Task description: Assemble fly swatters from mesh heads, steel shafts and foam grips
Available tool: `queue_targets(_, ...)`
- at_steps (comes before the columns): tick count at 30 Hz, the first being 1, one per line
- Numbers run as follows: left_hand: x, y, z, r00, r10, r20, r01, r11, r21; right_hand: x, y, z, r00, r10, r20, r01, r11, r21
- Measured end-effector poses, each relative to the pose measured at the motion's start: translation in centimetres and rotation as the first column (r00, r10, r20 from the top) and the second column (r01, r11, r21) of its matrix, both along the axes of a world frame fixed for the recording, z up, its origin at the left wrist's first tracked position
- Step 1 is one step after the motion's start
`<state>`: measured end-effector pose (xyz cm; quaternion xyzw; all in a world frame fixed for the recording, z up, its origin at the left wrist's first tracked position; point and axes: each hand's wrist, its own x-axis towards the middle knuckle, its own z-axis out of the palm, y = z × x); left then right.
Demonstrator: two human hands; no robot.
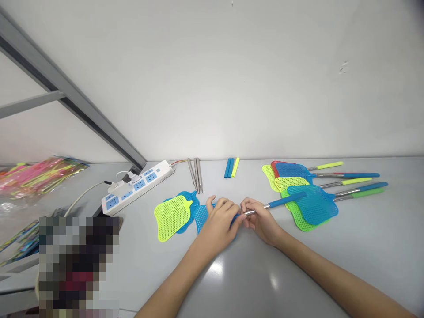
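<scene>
Loose heads (170, 218) and rods (198, 174) lie at left, seemingly for easy reach. The left hand (218, 223) closes over a blue head (200, 216) near its neck, perhaps to steady it; the right hand (263, 221) pinches the blue-sleeved rod (286, 200) beside it, likely for control. Swatters (313, 206) lie grouped at right, probably to avoid mixing.

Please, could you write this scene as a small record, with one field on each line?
left hand: holding a blue fly swatter head
right hand: gripping a metal rod with a blue handle
rod-to-head fit: hidden, cannot tell
left of hands: yellow-green swatter head overlapping another blue head
behind hands: bare metal rods, two blue sleeves, one yellow sleeve
right side: overlapping fly swatters, several colours
farther left: white power strip with plugs
</scene>
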<state>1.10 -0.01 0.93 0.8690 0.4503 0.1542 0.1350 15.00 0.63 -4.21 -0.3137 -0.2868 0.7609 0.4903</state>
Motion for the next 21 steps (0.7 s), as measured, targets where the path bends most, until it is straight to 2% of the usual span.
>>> queue_targets(5, 0.4, -0.7, -0.1, 1.000, -0.020, 0.011, 0.020, 0.999, -0.043, 0.1, -0.3, 0.0, 0.997, 0.006, 0.081, -0.004, 1.000, -0.016)
queue_targets(11, 1.0, -1.5, -0.6, 1.000, -0.030, 0.005, 0.031, 0.992, -0.120, 0.1, -0.7, -0.2, 0.986, -0.100, 0.137, 0.099, 0.995, 0.013)
queue_targets(21, 1.1, -1.9, -0.2, 0.996, -0.084, 0.037, 0.091, 0.966, -0.244, -0.5, -1.2, -0.3, 0.961, -0.265, 0.077, 0.260, 0.963, 0.064)
